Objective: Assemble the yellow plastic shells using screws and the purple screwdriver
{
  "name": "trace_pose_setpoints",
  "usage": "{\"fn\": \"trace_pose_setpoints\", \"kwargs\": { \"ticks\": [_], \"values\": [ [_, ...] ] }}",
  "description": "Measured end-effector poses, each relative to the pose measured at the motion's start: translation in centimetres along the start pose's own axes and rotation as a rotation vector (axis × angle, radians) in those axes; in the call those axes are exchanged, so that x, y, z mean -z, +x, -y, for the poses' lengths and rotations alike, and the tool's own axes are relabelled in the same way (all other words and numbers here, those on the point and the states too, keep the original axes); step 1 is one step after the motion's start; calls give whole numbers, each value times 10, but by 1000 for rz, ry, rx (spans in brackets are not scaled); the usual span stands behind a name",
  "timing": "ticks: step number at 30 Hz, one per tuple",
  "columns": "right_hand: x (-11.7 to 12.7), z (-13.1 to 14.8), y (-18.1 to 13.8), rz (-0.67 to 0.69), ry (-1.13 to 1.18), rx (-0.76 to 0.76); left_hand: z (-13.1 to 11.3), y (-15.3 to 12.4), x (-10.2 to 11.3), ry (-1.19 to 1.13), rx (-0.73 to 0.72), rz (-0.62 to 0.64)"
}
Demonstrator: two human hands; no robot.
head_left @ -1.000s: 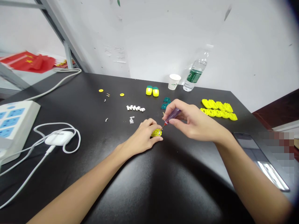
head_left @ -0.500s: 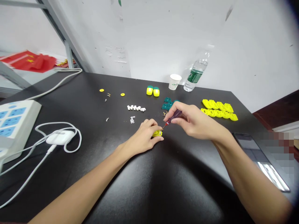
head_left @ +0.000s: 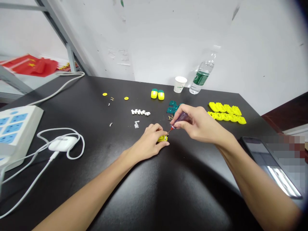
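Note:
On the black table, my left hand [head_left: 153,138] grips a small yellow plastic shell [head_left: 163,138] between thumb and fingers; the fingers cover part of it. My right hand [head_left: 196,123] is closed around the dark handle of a screwdriver [head_left: 180,120], held at a slant. Its thin shaft reaches down to the far edge of the shell, close to my left fingertips. Just beyond the right hand lie dark green plastic pieces [head_left: 172,109] and small brass-coloured parts [head_left: 170,118].
White parts [head_left: 140,112], small clear pieces [head_left: 136,124] and two yellow-green assembled cases [head_left: 157,94] lie beyond my hands. Rows of yellow shells [head_left: 226,113] and a phone [head_left: 270,166] are at right. A paper cup [head_left: 180,84] and bottle [head_left: 202,75] stand near the wall. Left: power strip [head_left: 18,128], white cables [head_left: 80,144].
The view has shifted very slightly. The screwdriver handle looks turned a little in my right hand, with its tip staying at the yellow shell. My left hand keeps its grip.

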State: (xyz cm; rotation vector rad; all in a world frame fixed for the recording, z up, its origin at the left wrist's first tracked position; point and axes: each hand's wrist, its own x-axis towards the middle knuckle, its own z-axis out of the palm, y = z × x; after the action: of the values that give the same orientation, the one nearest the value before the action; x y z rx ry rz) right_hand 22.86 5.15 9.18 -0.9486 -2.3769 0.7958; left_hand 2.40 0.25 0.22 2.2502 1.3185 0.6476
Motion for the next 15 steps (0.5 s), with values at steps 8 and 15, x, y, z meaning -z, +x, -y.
{"fn": "trace_pose_setpoints", "kwargs": {
  "ticks": [8, 15],
  "values": [
    [-5, 2, 0, -48, -40, -4, -2, 0, -1, 5, 14, -13],
    [-10, 1, 1, -104, -56, -28, -2, -2, -3, 15, 11, -39]
  ]
}}
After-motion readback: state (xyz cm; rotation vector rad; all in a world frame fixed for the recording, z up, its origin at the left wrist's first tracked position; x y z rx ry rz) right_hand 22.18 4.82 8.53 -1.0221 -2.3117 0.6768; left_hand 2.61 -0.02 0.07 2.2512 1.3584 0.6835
